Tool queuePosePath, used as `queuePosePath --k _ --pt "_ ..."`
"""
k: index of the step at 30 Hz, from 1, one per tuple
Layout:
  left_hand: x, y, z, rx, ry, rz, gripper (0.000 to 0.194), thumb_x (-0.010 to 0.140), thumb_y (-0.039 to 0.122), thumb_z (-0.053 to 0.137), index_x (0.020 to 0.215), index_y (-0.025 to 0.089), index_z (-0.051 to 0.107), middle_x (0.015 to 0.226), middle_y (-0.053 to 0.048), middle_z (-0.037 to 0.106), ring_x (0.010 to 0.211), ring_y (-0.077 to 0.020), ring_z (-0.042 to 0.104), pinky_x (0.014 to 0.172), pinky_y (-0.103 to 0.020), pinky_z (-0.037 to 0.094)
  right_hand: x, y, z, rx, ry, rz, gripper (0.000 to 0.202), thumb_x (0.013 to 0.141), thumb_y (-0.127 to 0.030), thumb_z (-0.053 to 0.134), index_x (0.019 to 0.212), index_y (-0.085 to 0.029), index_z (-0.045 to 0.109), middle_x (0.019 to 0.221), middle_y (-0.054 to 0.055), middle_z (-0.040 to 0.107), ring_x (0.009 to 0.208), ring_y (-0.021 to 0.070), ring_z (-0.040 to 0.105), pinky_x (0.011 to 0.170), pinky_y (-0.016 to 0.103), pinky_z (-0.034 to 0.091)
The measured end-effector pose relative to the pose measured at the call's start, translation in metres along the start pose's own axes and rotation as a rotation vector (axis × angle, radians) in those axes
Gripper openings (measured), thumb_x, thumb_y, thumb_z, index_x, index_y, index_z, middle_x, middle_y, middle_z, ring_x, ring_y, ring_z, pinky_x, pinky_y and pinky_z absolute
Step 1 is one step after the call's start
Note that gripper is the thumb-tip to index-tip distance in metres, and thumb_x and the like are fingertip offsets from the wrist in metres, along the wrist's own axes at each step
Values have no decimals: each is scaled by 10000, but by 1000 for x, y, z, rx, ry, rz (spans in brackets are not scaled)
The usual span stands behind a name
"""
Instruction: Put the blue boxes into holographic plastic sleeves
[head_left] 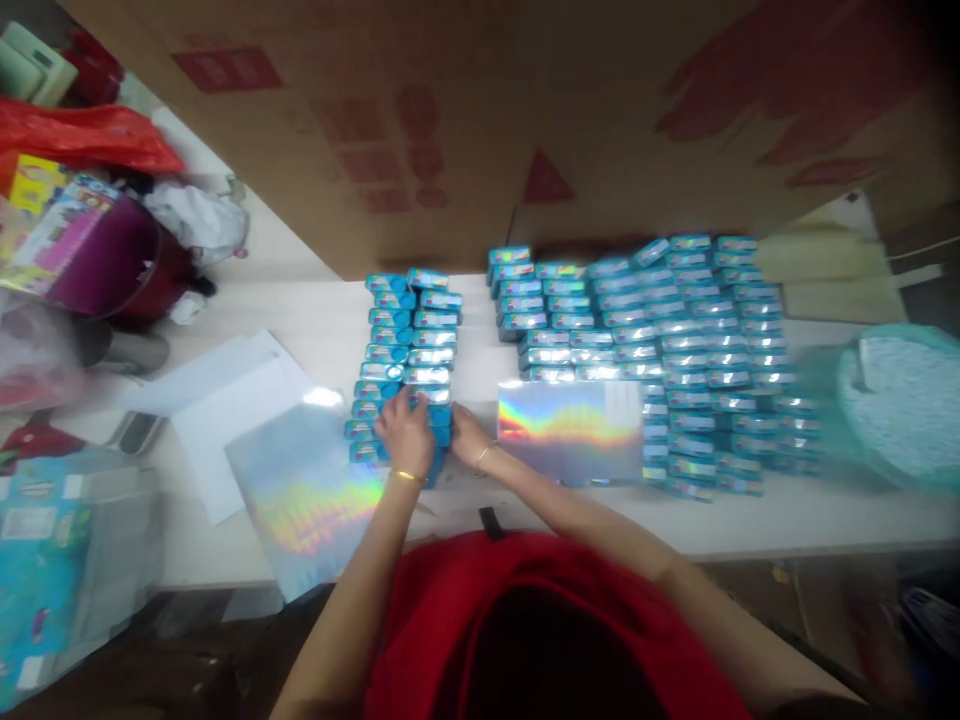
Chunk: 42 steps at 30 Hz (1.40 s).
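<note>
Small blue boxes [388, 355] stand in two columns on the white table in front of me. At the near end of these columns my left hand [406, 432] bends its fingers over a small blue box [441, 424]. My right hand [470, 440] presses its fingers against that box's right side. Both hands partly hide the nearest boxes, and the picture is slightly blurred. Right of my hands, a shiny rainbow-silver sheet [570, 445] lies over part of a larger block of similar boxes [682, 345]. Another rainbow sheet [300, 490] lies left of my left forearm.
A large cardboard carton [465, 130] walls off the table's far side. White papers [217, 415], a phone-like object [139, 432] and a purple bucket [142, 255] are on the left. A turquoise round container [862, 440] with pale contents stands at the far right.
</note>
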<state>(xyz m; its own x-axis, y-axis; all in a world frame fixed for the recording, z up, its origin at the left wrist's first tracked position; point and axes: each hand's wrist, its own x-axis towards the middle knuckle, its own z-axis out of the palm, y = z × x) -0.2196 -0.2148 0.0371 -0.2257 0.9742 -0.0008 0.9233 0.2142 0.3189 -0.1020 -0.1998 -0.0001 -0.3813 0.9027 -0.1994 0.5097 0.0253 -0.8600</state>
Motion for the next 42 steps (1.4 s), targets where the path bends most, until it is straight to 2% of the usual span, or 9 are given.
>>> queuePosePath --k 3,5,10,15,20,28,34,37,42 --pt "18 23 -10 -223 94 50 373 868 151 388 1162 193 614 1262 -144 577 1168 -307 499 935 -491 393 -15 -19 -46 -59 8 -45 385 855 -107 399 1190 -178 576 1017 97 665 920 216 612 836 335 505" --pt "32 55 -10 -412 126 175 369 907 186 361 1213 173 567 1191 -134 605 1133 -255 533 962 -428 408 -29 -22 -92 -147 181 -50 360 922 -191 357 1219 -191 560 1107 114 635 1013 232 588 905 366 474" --pt "54 170 23 -419 -149 657 281 920 212 428 1144 202 597 1107 -86 639 1065 -226 558 926 -384 426 -59 34 -207 -554 705 109 442 960 -350 324 1345 -171 446 1341 173 481 1297 291 390 1064 513 313" --pt "53 237 66 -104 -304 772 189 889 162 494 979 146 659 1071 -126 634 1071 -273 530 871 -412 405 -71 105 -221 -770 592 239 531 980 -367 232 1472 -174 279 1530 148 282 1459 292 70 1119 577 172" --pt "42 234 82 -35 -317 746 204 891 102 459 874 119 662 1037 -141 637 1034 -261 532 850 -397 388 -71 127 -191 -744 585 300 563 987 -349 195 1497 -112 219 1553 162 234 1464 276 36 1141 574 107" --pt "34 236 84 14 -326 797 214 889 91 446 886 100 660 992 -151 635 957 -266 549 812 -408 380 -70 130 -191 -663 606 317 570 987 -335 198 1513 -118 176 1570 149 191 1468 260 -1 1147 577 76" --pt "4 225 63 -144 -270 795 150 894 141 483 902 161 631 1105 -118 630 967 -234 557 810 -387 386 -69 134 -190 -703 603 330 572 985 -328 184 1506 -94 195 1572 135 195 1467 252 33 1163 525 85" --pt "-26 203 31 -500 -230 606 87 888 213 531 846 185 603 922 -64 652 879 -191 577 800 -349 398 -72 132 -196 -680 613 322 566 980 -310 183 1510 -112 178 1561 138 228 1466 255 56 1153 544 105" --pt "-58 146 -29 -1063 -133 -100 159 782 320 670 781 192 575 773 -2 615 758 -137 572 748 -279 424 -82 95 -184 -344 663 82 557 957 -448 293 1415 -143 382 1448 165 410 1411 294 238 1126 539 224"
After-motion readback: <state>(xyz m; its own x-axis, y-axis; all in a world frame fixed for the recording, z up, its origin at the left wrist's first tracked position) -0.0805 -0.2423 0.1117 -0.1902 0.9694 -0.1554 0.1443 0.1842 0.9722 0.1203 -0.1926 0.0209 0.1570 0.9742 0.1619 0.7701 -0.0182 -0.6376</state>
